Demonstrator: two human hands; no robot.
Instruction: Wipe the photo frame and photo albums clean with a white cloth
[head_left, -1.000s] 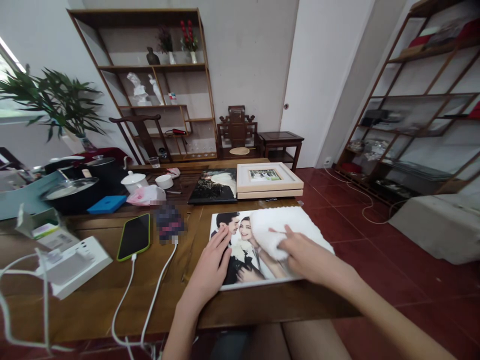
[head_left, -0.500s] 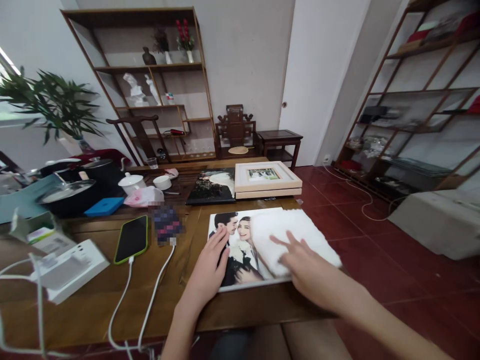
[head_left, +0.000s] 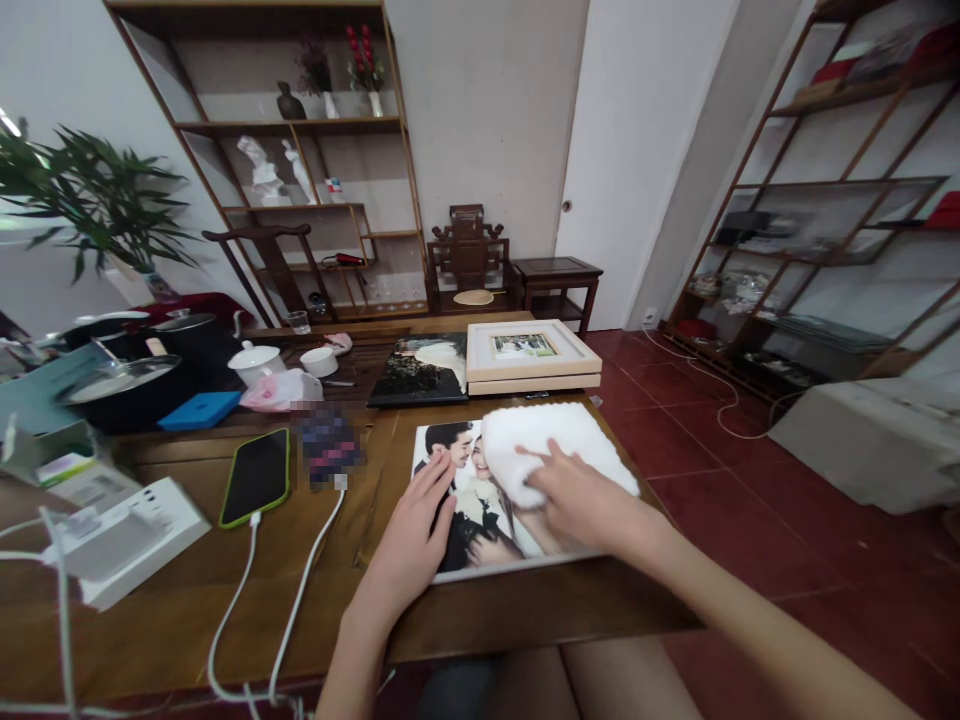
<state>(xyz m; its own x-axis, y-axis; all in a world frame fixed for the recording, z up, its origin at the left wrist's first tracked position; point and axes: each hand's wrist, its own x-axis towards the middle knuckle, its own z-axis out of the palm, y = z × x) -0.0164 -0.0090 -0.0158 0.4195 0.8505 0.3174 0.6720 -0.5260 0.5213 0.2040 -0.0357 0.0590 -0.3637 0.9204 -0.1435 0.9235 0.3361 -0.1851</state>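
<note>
A photo panel (head_left: 480, 515) showing a couple in wedding dress lies flat near the table's front edge. My left hand (head_left: 416, 525) rests on its left side, fingers stretched out and flat, holding nothing. On the panel's upper right lies a fluffy white cloth (head_left: 589, 435), covering that part of the picture. My right hand (head_left: 581, 492) presses on the cloth and grips it, with the index finger reaching forward over it. Its thumb is hard to make out.
Beyond the panel lie a dark photo panel (head_left: 390, 380) and stacked pale wooden frames (head_left: 536, 378). To the left are a phone (head_left: 257, 478) on a white cable, a power strip (head_left: 142, 545), a blue box (head_left: 199, 410) and a white teapot (head_left: 253, 362). The table (head_left: 300, 610) ends at the right.
My right hand has slid the white cloth left and away from me across the panel, uncovering the lower right and covering part of the picture's middle. My left hand stays on the left side.
</note>
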